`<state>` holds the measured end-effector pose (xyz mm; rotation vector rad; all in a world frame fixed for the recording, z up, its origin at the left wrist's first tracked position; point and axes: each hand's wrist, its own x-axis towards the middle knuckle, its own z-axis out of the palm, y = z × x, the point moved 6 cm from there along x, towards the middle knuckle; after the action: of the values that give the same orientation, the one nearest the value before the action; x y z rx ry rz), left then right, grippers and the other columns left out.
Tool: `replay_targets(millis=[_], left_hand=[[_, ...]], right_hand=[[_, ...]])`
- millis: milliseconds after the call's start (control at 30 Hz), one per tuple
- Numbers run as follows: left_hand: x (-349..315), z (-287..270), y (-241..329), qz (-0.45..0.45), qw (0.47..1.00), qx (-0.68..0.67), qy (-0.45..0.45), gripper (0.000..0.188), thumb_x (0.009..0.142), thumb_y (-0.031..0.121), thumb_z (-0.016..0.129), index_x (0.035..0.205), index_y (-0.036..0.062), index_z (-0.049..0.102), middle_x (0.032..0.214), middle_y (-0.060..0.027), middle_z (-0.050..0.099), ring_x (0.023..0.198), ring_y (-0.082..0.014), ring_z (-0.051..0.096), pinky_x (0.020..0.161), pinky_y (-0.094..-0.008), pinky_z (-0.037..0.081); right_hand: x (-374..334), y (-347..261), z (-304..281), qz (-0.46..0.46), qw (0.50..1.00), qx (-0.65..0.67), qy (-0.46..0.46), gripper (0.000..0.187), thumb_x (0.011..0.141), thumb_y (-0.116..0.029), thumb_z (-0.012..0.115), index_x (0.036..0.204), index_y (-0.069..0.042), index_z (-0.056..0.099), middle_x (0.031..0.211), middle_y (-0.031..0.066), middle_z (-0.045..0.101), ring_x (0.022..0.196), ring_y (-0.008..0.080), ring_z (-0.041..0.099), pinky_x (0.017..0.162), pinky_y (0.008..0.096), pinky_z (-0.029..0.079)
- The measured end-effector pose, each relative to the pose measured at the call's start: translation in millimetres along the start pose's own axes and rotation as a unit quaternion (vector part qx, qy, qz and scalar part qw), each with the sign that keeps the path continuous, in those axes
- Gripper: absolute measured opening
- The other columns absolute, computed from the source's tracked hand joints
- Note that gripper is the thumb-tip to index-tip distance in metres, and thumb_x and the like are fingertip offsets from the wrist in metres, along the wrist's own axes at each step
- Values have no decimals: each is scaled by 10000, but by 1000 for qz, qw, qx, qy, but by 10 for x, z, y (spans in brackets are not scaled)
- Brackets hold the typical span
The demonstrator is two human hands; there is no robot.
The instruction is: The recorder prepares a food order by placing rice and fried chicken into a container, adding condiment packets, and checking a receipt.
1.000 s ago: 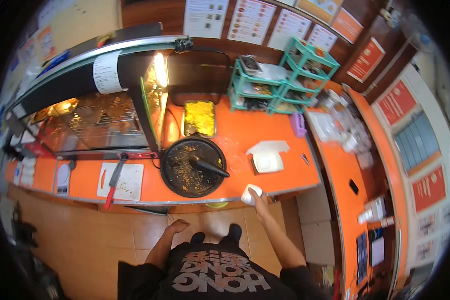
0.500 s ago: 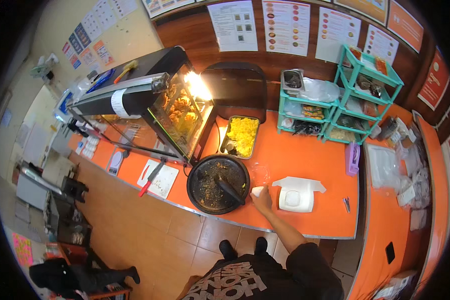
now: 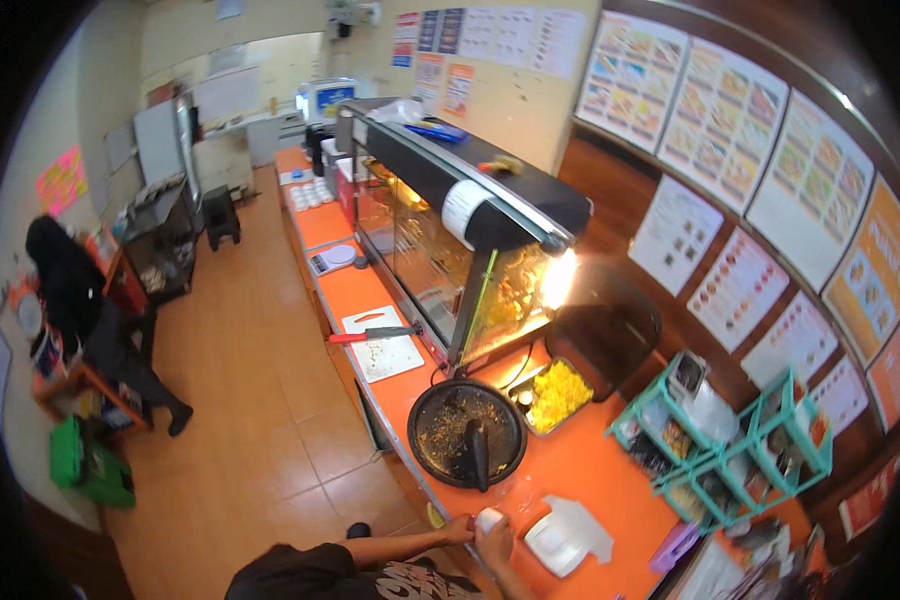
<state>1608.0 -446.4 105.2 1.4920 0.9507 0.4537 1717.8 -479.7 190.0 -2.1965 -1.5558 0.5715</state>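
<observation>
My right hand (image 3: 497,546) is closed around a small white rounded object (image 3: 488,520) near the counter's front edge. My left hand (image 3: 457,529) meets it from the left, fingers drawn together against its side; what they grip is too small to make out. Just right of my hands lies an opened white takeaway box (image 3: 558,545) with its lid folded back. Beyond them stands a wide dark stone mortar (image 3: 435,440), smeared with brownish bits, its pestle (image 3: 478,455) leaning inside. A clear plastic piece (image 3: 518,492) lies between mortar and box.
A metal tray of yellow food (image 3: 558,396) sits behind the mortar, beside a lit glass display case (image 3: 450,220). A knife (image 3: 375,334) lies across a white cutting board (image 3: 382,352). Teal racks (image 3: 715,470) stand right. Across the room, a person in dark clothes (image 3: 90,300) stands at a shelf.
The view has swung left, bringing more of the room and the person into sight. My left hand has come up to join my right hand at the small white object.
</observation>
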Motion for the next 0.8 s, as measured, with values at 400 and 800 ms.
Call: replay_targets(millis=[400, 800], left_hand=[[-26, 168, -822, -203, 977, -31, 62, 523, 748, 376, 584, 1107, 0, 642, 804, -184, 688, 626, -298, 685, 537, -368, 551], [-549, 25, -340, -236, 960, -122, 92, 550, 827, 452, 605, 1070, -40, 640, 875, -109, 655, 742, -239, 662, 503, -325, 518]], right_hand=[[-53, -244, -515, -147, 988, -48, 27, 529, 819, -358, 684, 1139, 14, 488, 1117, 184, 509, 1063, 335, 489, 860, 462, 437], [-159, -307, -310, -28, 974, 204, -91, 389, 884, -383, 588, 978, -30, 457, 934, 128, 439, 879, 275, 427, 740, 405, 380]])
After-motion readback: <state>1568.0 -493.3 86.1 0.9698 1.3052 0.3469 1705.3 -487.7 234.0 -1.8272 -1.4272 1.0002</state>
